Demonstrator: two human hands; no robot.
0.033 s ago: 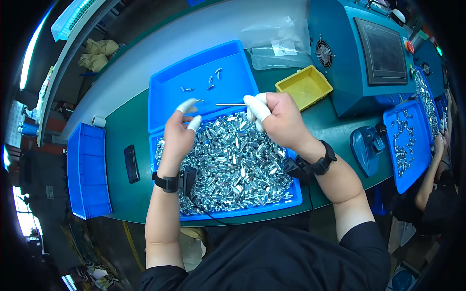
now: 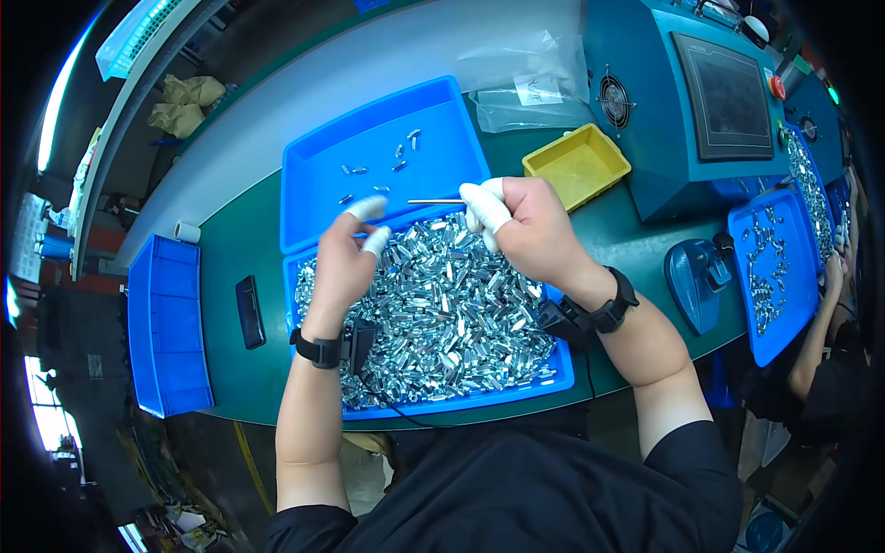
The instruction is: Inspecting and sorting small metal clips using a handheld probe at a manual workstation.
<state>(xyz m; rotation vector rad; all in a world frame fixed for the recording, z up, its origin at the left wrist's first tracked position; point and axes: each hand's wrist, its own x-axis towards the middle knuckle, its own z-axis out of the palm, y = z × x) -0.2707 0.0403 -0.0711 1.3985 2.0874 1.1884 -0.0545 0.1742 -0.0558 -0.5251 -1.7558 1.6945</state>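
Overhead at a workbench: right hand (image 2: 530, 226) pinching a thin metal pin (image 2: 435, 201) in white-capped fingertips, left hand (image 2: 346, 258) half-open with nothing visibly gripped, above a blue tray (image 2: 562, 369) heaped with shiny metal parts (image 2: 442, 313). Likely slip: pin dropping into the heap through smooth finger covers.
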